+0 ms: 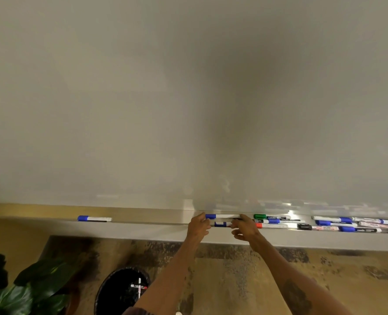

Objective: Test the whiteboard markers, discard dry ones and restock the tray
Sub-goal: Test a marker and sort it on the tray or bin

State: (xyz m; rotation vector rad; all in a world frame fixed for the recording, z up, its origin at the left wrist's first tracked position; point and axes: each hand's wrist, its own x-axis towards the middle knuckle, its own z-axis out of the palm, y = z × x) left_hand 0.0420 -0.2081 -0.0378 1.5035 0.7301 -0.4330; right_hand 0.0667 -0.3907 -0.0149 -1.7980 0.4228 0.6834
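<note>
A large whiteboard (188,98) fills the view, with a metal tray (143,228) along its bottom edge. My left hand (197,227) and my right hand (243,228) hold the two ends of a blue-capped white marker (222,216) lying level over the tray. A second blue marker (221,224) sits just below it between my hands; which hand touches it I cannot tell. A lone blue-capped marker (94,218) lies on the tray at the left. Several blue, green, red and black markers (324,222) are piled at the right end.
A black-lined waste bin (122,289) stands on the floor below, with a few discarded markers (139,287) inside. A leafy plant (36,289) is at the bottom left. The floor is patterned carpet.
</note>
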